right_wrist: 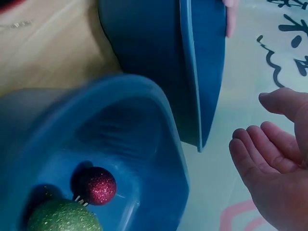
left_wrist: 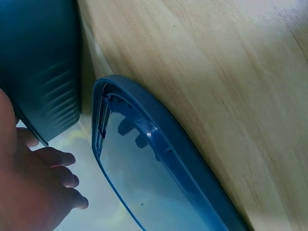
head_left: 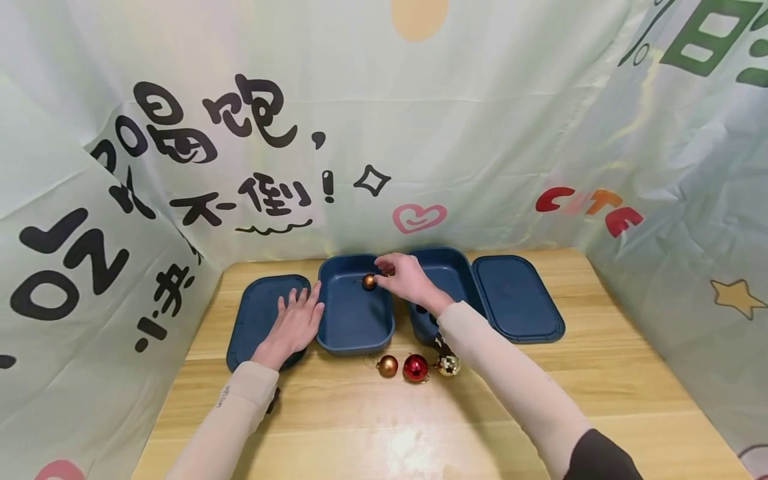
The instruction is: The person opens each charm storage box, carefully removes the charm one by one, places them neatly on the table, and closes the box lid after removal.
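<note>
My right hand (head_left: 408, 277) reaches over the left blue box (head_left: 354, 337), thumb and fingers apart. Right beside its fingertips in the head view is a small copper bauble (head_left: 369, 282). In the right wrist view the same hand (right_wrist: 274, 163) shows nothing between thumb and fingers. My left hand (head_left: 294, 323) has its fingers spread, with the thumb side at that box's left rim and the palm above the left blue lid (head_left: 255, 313). The wrist view has this hand (left_wrist: 36, 187) beside the box wall (left_wrist: 43, 72), relaxed and holding nothing.
A second blue box (head_left: 444, 257) stands to the right, holding a red glitter bauble (right_wrist: 97, 186) and a green one (right_wrist: 65, 216). Beyond it lies another lid (head_left: 519, 300). In front are copper (head_left: 387, 366), red (head_left: 415, 367) and shiny gold (head_left: 448, 365) baubles. A printed curtain (head_left: 480, 133) closes off the back.
</note>
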Action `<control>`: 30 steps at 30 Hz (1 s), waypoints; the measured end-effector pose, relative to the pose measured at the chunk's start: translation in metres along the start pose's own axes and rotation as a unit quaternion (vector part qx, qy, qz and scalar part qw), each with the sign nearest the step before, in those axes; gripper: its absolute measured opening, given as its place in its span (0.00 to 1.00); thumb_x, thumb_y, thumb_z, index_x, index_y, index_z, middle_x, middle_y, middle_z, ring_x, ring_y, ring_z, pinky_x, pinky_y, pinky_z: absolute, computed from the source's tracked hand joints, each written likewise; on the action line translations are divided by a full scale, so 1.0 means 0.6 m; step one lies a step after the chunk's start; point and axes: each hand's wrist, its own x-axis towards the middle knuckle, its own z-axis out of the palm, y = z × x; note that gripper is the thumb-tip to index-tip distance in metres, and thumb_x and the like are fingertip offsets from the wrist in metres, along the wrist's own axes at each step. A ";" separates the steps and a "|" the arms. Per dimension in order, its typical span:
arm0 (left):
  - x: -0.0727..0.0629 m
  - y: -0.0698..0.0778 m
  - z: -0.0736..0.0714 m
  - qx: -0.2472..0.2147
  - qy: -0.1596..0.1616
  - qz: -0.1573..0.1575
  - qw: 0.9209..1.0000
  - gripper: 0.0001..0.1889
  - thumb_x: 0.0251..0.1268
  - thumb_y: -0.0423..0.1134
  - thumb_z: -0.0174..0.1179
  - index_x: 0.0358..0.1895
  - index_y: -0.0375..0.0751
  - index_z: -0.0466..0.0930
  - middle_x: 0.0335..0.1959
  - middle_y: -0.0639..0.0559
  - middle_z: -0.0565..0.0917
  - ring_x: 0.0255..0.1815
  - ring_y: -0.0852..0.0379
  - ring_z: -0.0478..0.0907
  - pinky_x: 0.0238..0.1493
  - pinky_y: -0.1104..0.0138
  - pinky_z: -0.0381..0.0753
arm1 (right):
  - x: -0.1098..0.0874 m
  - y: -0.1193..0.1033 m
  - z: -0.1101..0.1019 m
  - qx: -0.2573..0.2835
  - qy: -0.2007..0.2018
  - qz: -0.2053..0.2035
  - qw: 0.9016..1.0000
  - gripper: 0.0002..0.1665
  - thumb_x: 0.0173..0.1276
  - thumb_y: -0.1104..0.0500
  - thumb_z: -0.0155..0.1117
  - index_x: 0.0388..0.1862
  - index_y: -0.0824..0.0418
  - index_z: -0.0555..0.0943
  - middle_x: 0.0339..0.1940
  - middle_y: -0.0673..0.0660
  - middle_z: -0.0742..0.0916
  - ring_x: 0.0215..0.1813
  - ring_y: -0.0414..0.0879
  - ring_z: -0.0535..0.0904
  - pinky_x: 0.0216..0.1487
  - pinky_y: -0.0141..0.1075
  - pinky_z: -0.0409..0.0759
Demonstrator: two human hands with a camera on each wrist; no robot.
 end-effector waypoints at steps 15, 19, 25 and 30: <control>0.002 -0.003 0.003 -0.009 -0.001 -0.005 1.000 0.32 0.90 0.52 0.32 0.88 0.44 0.44 0.82 0.25 0.58 0.85 0.23 0.45 0.79 0.26 0.41 | 0.048 0.017 0.026 -0.049 -0.031 0.011 0.998 0.24 0.74 0.58 0.70 0.66 0.66 0.83 0.60 0.64 0.88 0.62 0.56 0.85 0.66 0.48 0.83; 0.001 -0.001 0.001 -0.011 -0.003 -0.005 1.000 0.33 0.90 0.53 0.32 0.88 0.45 0.44 0.83 0.25 0.57 0.85 0.23 0.45 0.80 0.27 0.41 | 0.056 0.022 0.033 -0.056 -0.030 0.004 0.998 0.24 0.73 0.61 0.71 0.65 0.68 0.83 0.59 0.64 0.89 0.61 0.56 0.85 0.66 0.48 0.83; 0.001 -0.002 0.003 -0.010 0.001 -0.003 1.000 0.33 0.90 0.52 0.32 0.88 0.44 0.43 0.82 0.25 0.58 0.85 0.23 0.45 0.79 0.26 0.41 | 0.064 0.025 0.041 -0.068 -0.029 -0.006 0.997 0.23 0.72 0.63 0.70 0.64 0.69 0.84 0.57 0.65 0.89 0.60 0.57 0.85 0.65 0.49 0.83; 0.001 -0.003 0.004 -0.011 0.000 -0.004 1.000 0.33 0.90 0.52 0.32 0.88 0.45 0.42 0.82 0.25 0.58 0.85 0.23 0.45 0.79 0.27 0.41 | 0.067 0.025 0.049 -0.084 -0.037 -0.001 0.996 0.22 0.73 0.62 0.71 0.63 0.68 0.85 0.57 0.64 0.90 0.59 0.56 0.86 0.64 0.49 0.84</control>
